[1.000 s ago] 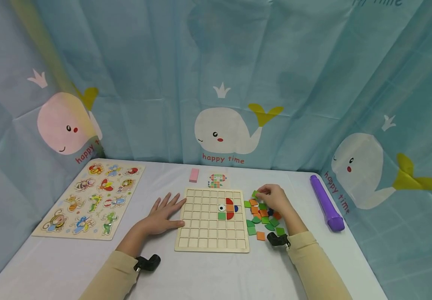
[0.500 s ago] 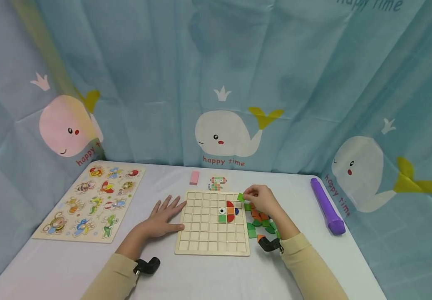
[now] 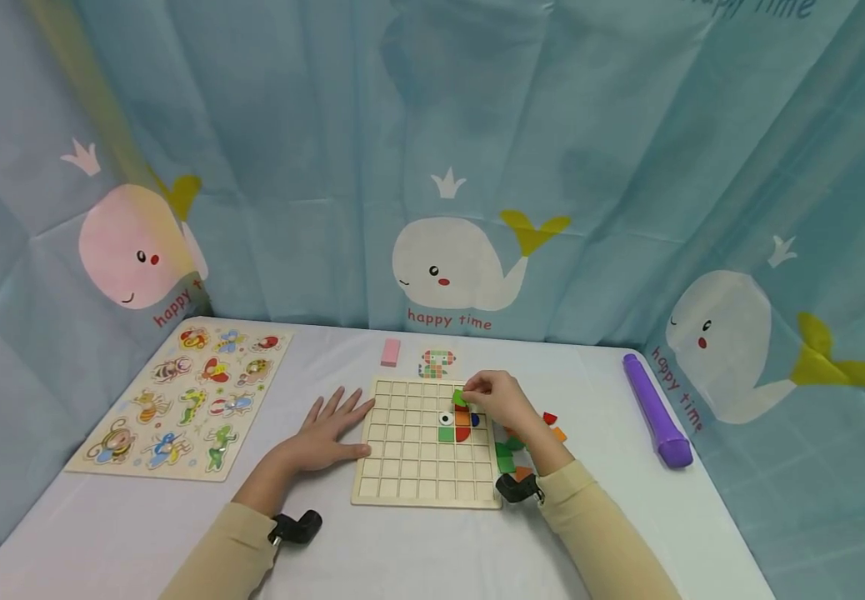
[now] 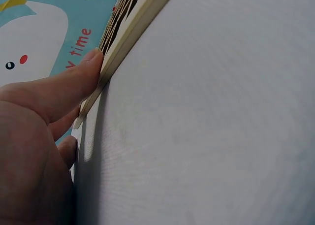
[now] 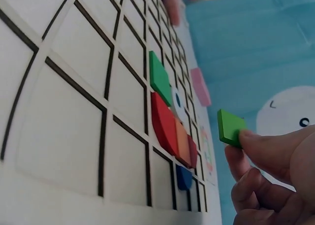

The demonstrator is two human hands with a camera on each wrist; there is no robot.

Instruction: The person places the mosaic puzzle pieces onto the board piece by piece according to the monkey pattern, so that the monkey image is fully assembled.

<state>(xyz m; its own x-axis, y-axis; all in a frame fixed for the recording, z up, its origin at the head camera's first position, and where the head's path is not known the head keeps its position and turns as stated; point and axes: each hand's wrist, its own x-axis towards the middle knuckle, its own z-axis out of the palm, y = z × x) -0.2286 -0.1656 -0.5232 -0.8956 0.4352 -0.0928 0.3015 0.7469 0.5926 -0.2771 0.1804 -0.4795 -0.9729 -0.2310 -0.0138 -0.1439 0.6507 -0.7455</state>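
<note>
Green tile (image 5: 231, 128) pinched in my right grip (image 3: 503, 400) above wooden grid board (image 3: 410, 467); left grip (image 3: 320, 442) wide, thumb touching board's edge.

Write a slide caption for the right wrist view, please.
The right hand pinches a green tile above the partly filled board.

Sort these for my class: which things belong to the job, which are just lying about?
Job:
green tile, pinched by the right hand
grid board, touched by the left hand
other tiles, on and beside the grid board
pattern card, probably the model

Lying about, apparently:
pink block
purple stick
picture puzzle
</note>
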